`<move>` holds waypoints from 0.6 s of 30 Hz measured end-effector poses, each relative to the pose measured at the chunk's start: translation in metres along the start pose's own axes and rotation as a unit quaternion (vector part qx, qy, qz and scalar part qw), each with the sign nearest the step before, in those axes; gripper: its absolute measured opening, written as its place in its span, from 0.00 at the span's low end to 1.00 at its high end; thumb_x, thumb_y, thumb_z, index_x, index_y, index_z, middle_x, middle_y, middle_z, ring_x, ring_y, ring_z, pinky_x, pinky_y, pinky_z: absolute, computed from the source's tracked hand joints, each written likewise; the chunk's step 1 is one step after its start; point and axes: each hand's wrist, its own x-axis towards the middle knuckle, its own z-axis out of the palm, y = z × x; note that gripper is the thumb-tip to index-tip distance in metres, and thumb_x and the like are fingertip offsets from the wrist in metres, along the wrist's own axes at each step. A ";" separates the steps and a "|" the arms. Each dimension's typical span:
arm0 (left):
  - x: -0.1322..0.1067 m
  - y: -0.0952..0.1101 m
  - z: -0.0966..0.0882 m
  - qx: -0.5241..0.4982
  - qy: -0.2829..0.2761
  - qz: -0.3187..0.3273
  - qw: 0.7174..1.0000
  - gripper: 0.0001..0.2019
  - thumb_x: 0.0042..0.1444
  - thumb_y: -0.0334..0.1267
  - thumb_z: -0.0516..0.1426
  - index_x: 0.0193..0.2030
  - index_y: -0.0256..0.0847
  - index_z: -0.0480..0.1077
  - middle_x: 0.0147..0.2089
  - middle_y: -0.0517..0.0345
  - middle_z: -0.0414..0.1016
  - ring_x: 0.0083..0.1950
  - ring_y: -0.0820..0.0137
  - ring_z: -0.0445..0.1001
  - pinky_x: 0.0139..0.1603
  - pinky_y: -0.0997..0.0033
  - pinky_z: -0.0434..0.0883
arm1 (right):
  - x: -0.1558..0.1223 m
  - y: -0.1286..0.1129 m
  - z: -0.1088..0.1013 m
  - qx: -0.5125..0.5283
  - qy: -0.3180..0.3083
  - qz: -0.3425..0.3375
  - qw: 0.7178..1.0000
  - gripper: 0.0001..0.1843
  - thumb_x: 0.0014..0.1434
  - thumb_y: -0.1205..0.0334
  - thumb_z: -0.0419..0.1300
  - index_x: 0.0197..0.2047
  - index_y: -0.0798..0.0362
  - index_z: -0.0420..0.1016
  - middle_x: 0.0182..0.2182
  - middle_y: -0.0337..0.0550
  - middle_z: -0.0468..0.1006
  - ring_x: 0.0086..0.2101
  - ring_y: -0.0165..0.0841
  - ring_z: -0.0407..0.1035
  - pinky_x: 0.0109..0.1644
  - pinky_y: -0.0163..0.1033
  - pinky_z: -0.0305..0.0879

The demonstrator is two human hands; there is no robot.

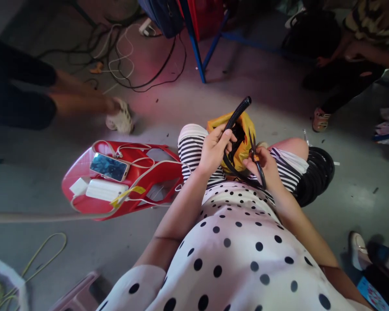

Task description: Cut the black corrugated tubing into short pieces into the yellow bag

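My left hand (214, 149) is closed round a black corrugated tube (239, 111), whose free end points up and to the right. Lower down, the tube curves back toward my lap. My right hand (266, 167) grips a pair of scissors (252, 144) with dark blades pointing away from me and orange near the pivot. The blades are close to the tube but apart from it. Between my knees stands a yellow bag (250, 125) with dark contents that I cannot make out. Beside my right leg lies a thick coil of black tube (322, 177).
On the left, a red plastic stool (76, 172) carries a phone (109, 167), a white power bank (105, 190) and cables. Another person's shoe (121, 119) is beyond it. Loose cables (116, 65) and a blue metal leg (194, 47) are ahead. A seated person (346, 73) is at far right.
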 end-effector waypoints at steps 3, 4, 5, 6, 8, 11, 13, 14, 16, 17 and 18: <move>-0.004 0.003 -0.003 0.035 -0.009 0.011 0.999 0.14 0.72 0.52 0.68 0.42 0.44 0.82 0.34 0.57 0.79 0.33 0.71 0.77 0.36 0.71 0.75 | -0.002 -0.002 0.000 -0.027 -0.012 -0.009 1.000 0.31 0.50 0.39 0.84 0.37 0.44 0.70 0.31 0.36 0.73 0.33 0.36 0.65 0.39 0.44 0.63; -0.005 0.003 -0.005 0.053 -0.009 0.027 0.998 0.13 0.73 0.51 0.68 0.43 0.44 0.83 0.35 0.57 0.79 0.35 0.70 0.79 0.39 0.70 0.77 | -0.003 -0.004 -0.001 -0.034 -0.013 -0.008 0.999 0.31 0.50 0.38 0.83 0.37 0.44 0.70 0.31 0.36 0.73 0.33 0.36 0.65 0.39 0.44 0.63; -0.005 0.002 -0.006 0.078 -0.007 0.049 0.996 0.12 0.72 0.50 0.68 0.45 0.44 0.84 0.36 0.57 0.81 0.38 0.68 0.81 0.43 0.69 0.78 | -0.004 -0.005 -0.002 -0.043 -0.014 -0.006 0.999 0.31 0.50 0.37 0.83 0.37 0.45 0.70 0.31 0.36 0.74 0.33 0.36 0.66 0.39 0.44 0.63; -0.005 0.001 -0.006 0.106 -0.005 0.077 0.991 0.12 0.72 0.50 0.68 0.46 0.44 0.85 0.37 0.56 0.82 0.41 0.66 0.82 0.47 0.67 0.80 | -0.005 -0.007 -0.003 -0.054 -0.015 -0.005 0.998 0.31 0.50 0.37 0.83 0.38 0.45 0.70 0.31 0.35 0.74 0.33 0.35 0.66 0.40 0.43 0.63; -0.006 -0.002 -0.007 0.166 -0.003 0.131 0.977 0.12 0.70 0.50 0.68 0.48 0.44 0.85 0.42 0.54 0.86 0.47 0.64 0.85 0.53 0.66 0.81 | -0.007 -0.010 -0.005 -0.079 -0.020 -0.002 0.997 0.31 0.50 0.37 0.83 0.38 0.45 0.70 0.30 0.34 0.73 0.33 0.35 0.66 0.40 0.43 0.63; -0.008 -0.008 -0.008 0.223 -0.012 0.177 0.959 0.13 0.70 0.49 0.67 0.49 0.41 0.85 0.45 0.52 0.89 0.45 0.66 0.84 0.51 0.68 0.81 | -0.008 -0.011 -0.005 -0.105 -0.024 0.004 0.994 0.32 0.50 0.37 0.82 0.38 0.46 0.69 0.30 0.33 0.72 0.33 0.34 0.65 0.41 0.42 0.63; -0.011 -0.011 -0.009 0.231 -0.024 0.191 0.954 0.14 0.72 0.49 0.66 0.49 0.40 0.85 0.42 0.53 0.88 0.39 0.69 0.82 0.43 0.71 0.79 | -0.008 -0.010 -0.004 -0.111 -0.023 0.006 0.994 0.32 0.50 0.36 0.81 0.38 0.45 0.69 0.30 0.32 0.72 0.33 0.34 0.65 0.41 0.42 0.63; -0.012 -0.012 -0.010 0.231 -0.028 0.196 0.953 0.14 0.72 0.49 0.65 0.48 0.40 0.85 0.39 0.54 0.87 0.36 0.71 0.80 0.39 0.73 0.77 | -0.007 -0.009 -0.004 -0.112 -0.023 0.007 0.993 0.32 0.50 0.36 0.81 0.38 0.45 0.69 0.30 0.32 0.72 0.33 0.34 0.66 0.41 0.42 0.63; -0.013 -0.013 -0.011 0.229 -0.030 0.204 0.951 0.15 0.73 0.50 0.65 0.47 0.39 0.85 0.37 0.55 0.86 0.33 0.72 0.78 0.35 0.74 0.76 | -0.007 -0.008 -0.003 -0.115 -0.027 0.014 0.993 0.31 0.52 0.35 0.80 0.39 0.45 0.69 0.30 0.32 0.73 0.33 0.34 0.66 0.41 0.43 0.64; -0.014 -0.012 -0.011 0.229 -0.029 0.209 0.950 0.15 0.73 0.50 0.65 0.47 0.39 0.86 0.37 0.55 0.87 0.34 0.71 0.79 0.36 0.73 0.77 | -0.006 -0.007 -0.003 -0.117 -0.029 0.018 0.993 0.30 0.52 0.36 0.79 0.39 0.45 0.69 0.30 0.33 0.73 0.33 0.34 0.66 0.41 0.43 0.64; -0.014 -0.012 -0.011 0.229 -0.027 0.215 0.949 0.15 0.73 0.50 0.65 0.48 0.39 0.86 0.39 0.54 0.88 0.36 0.70 0.82 0.39 0.73 0.78 | -0.006 -0.007 -0.003 -0.118 -0.031 0.020 0.992 0.30 0.53 0.36 0.79 0.39 0.45 0.69 0.31 0.33 0.74 0.32 0.34 0.66 0.41 0.43 0.64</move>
